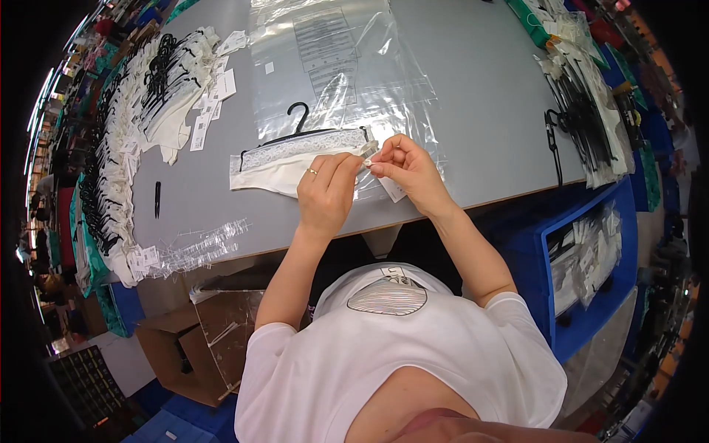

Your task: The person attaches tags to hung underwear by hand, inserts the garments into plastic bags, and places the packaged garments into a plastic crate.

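Observation:
White lace-trimmed briefs (269, 168) lie on the table, on a black hanger (297, 133) whose hook points away from me. My left hand (325, 190) is closed on the right end of the briefs, its fingertips pressed together at the edge. Close beside it, my right hand (410, 173) is pinched, thumb against forefinger, at a small white bit by the hanger's right end. What exactly that bit is, I cannot make out. A white tag (393, 189) hangs just below the right hand. Under the hanger's far side spreads a clear plastic bag (347, 81).
Many white garments on black hangers (170, 88) are heaped at the left, with paper tags (221, 87). A black pen (157, 199) and clear plastic fasteners (203, 247) lie nearby. More hangered garments (591, 118) stand at the right. A blue crate (550, 273) holds bagged pieces below the table edge.

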`<action>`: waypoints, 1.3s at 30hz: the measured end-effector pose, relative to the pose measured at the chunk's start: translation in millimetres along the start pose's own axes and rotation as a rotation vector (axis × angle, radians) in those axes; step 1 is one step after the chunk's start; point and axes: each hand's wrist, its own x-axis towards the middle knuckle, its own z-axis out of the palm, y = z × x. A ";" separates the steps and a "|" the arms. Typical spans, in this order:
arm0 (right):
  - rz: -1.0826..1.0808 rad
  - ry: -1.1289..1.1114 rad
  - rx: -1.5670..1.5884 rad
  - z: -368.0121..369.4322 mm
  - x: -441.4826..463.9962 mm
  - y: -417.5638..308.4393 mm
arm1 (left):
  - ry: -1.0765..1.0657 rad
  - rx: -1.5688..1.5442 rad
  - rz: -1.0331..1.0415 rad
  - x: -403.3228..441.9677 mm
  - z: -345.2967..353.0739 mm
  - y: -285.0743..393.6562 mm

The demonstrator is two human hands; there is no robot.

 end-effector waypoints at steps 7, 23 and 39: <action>-0.153 0.086 -0.434 5.7 -2.9 -4.5 | -0.014 -0.012 -0.063 1.0 -2.9 -0.8; -0.445 0.041 -0.867 1.8 3.2 20.8 | -0.247 -0.092 -0.190 -15.7 -10.9 -7.0; -0.297 0.251 -0.621 -39.8 -10.7 -2.2 | -0.320 0.298 -0.384 -24.8 -41.0 -131.9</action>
